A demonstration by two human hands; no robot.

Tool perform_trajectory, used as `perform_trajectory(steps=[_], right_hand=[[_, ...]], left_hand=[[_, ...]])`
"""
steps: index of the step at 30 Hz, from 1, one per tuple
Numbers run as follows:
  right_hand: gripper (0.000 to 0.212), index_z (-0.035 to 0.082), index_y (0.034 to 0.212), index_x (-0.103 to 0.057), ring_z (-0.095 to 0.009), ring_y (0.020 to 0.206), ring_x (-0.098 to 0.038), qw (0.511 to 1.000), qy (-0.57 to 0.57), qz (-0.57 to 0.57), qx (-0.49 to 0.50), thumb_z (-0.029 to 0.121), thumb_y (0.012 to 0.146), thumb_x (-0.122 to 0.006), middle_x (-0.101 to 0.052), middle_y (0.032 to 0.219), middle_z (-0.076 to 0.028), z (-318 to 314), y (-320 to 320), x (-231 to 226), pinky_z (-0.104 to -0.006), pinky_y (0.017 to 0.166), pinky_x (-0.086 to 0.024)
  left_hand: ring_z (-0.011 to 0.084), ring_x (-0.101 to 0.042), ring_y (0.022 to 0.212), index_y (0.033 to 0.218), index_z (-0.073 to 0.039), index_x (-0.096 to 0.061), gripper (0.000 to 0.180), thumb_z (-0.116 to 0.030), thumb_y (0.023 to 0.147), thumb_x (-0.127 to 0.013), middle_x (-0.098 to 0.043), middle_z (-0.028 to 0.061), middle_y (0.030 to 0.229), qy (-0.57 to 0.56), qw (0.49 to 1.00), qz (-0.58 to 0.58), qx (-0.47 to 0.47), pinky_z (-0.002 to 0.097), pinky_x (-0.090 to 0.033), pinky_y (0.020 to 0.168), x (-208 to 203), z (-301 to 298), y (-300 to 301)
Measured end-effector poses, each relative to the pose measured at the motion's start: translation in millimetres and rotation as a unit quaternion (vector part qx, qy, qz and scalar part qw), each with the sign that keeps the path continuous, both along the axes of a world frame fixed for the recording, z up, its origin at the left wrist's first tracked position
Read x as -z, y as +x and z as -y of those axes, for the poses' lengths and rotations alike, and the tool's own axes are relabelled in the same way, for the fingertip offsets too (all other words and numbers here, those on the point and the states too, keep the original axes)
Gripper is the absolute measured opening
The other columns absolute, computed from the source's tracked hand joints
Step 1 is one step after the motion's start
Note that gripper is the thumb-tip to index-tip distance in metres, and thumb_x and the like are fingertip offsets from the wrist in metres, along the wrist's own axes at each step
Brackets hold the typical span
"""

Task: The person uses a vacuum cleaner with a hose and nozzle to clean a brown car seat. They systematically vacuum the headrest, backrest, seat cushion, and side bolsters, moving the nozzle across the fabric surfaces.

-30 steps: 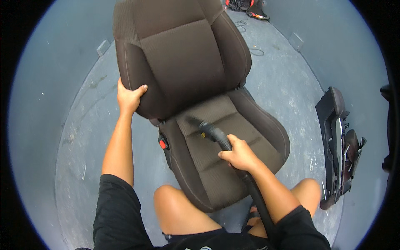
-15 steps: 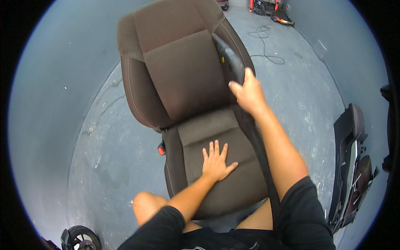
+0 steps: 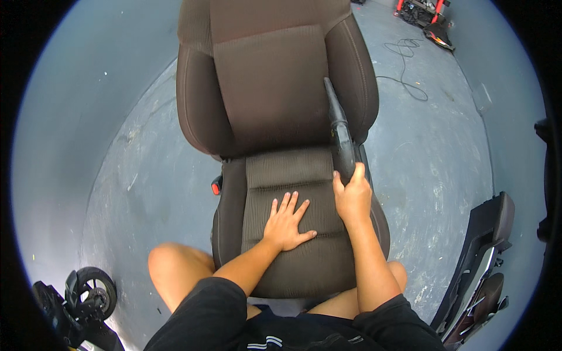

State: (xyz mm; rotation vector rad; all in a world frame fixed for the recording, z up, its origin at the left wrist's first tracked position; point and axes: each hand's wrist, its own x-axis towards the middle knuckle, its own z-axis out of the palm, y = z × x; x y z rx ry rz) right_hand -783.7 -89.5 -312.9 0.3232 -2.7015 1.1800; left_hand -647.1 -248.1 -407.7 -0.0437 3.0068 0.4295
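Note:
A brown fabric car seat [image 3: 275,93] stands in front of me, its backrest rising away from me. Spread flat on the ribbed seat cushion [image 3: 293,169] is my left hand [image 3: 287,225], fingers apart and nothing in it. My right hand [image 3: 353,199] is wrapped round the rear end of a black vacuum nozzle [image 3: 341,131]. The nozzle's narrow tip points away from me and lies against the right side of the backrest, by its bolster. A red seat-belt buckle [image 3: 217,186] sits at the seat's left edge.
Dark car trim panels [image 3: 483,234] lean by the right wall. A black cable [image 3: 404,64] curls across the grey floor at the far right, near a red-framed item [image 3: 418,13]. At the lower left is a motorbike wheel [image 3: 96,292].
My right hand has drawn the nozzle back toward me, down from the backrest bolster. My left hand has shifted slightly left on the cushion. The view has moved closer over the seat.

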Motion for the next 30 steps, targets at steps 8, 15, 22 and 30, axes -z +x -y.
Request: perform_trajectory(steps=[8, 15, 22, 30], right_hand=[[0.052, -0.005, 0.128, -0.051, -0.06, 0.103, -0.067, 0.991, 0.061, 0.112, 0.025, 0.027, 0.098, -0.078, -0.07, 0.106, -0.041, -43.1, 43.7, 7.7, -0.0612, 0.087, -0.054], [0.047, 0.002, 0.12, -0.051, -0.056, 0.091, -0.07, 0.995, 0.051, 0.085, -0.002, 0.028, 0.095, -0.081, -0.072, 0.091, -0.033, -39.6, 55.8, 24.0, -0.0604, 0.079, -0.055], [0.044, 0.0, 0.124, -0.059, -0.019, 0.085, -0.075, 0.918, -0.296, 0.252, -0.078, -0.001, 0.085, -0.08, -0.075, 0.097, -0.009, -70.7, 48.3, -37.0, -0.033, 0.083, -0.059], [0.038, 0.001, 0.123, -0.061, -0.009, 0.072, -0.062, 0.978, -0.182, 0.086, -0.062, 0.0, 0.088, -0.078, -0.065, 0.088, -0.001, -16.5, 11.8, -114.1, -0.0284, 0.064, -0.052]], left_hand=[[0.0402, -0.038, 0.157, 0.16, -0.008, -0.051, 0.074, -0.034, 0.094, -0.072, -0.042, 0.021, 0.168, -0.009, 0.993, -0.108, 0.057, 0.0579, -0.033, 0.126, -80.5, 29.3, -118.0], [0.0304, -0.021, 0.168, 0.171, -0.011, -0.034, 0.088, -0.022, 0.091, -0.067, -0.025, 0.008, 0.181, -0.254, 0.916, -0.236, 0.202, 0.0558, -0.024, 0.134, -124.1, 95.4, -268.7], [0.0302, -0.024, 0.166, 0.167, -0.007, -0.041, 0.08, -0.032, 0.094, -0.065, -0.03, 0.0097, 0.179, -0.171, 0.928, -0.286, 0.168, 0.0531, -0.021, 0.135, -93.9, 119.2, -275.1], [0.0304, -0.028, 0.165, 0.163, -0.006, -0.046, 0.082, -0.028, 0.088, -0.068, -0.035, 0.0096, 0.177, -0.154, 0.933, -0.307, 0.109, 0.0528, -0.022, 0.135, -77.1, 114.5, -285.6]])
